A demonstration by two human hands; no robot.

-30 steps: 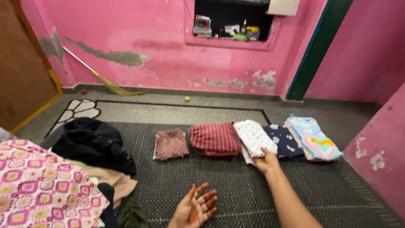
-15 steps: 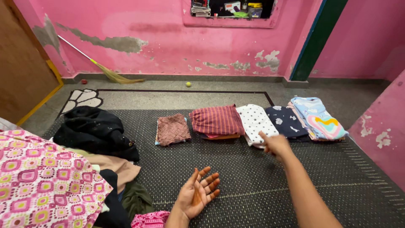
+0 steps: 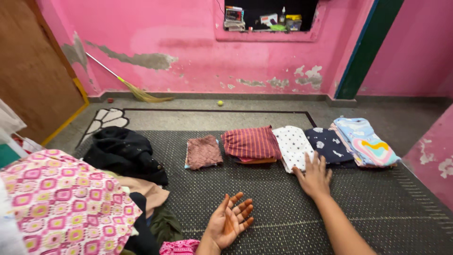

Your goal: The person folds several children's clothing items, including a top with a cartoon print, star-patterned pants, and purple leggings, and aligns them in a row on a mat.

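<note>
My right hand (image 3: 314, 177) lies flat on the dark woven mat (image 3: 264, 198), fingers spread, just in front of a folded white star-print cloth (image 3: 293, 145). My left hand (image 3: 230, 222) rests palm up and empty near the bottom edge. A row of folded clothes sits on the mat: a brownish-pink piece (image 3: 203, 152), a red striped piece (image 3: 251, 143), the white star-print one, a dark navy one (image 3: 329, 145) and a light blue rainbow-print one (image 3: 364, 142).
A heap of unfolded clothes lies at the left: a pink patterned cloth (image 3: 61, 203), a black garment (image 3: 125, 152), a beige piece (image 3: 146, 191). A broom (image 3: 127, 85) leans on the pink wall, a small yellow ball (image 3: 220, 102) lies on the floor, a wall niche (image 3: 266, 16) holds small items.
My right hand drew back slightly from the white star-print cloth and settled flat on the mat. My left hand stayed palm up. The view shifted a little.
</note>
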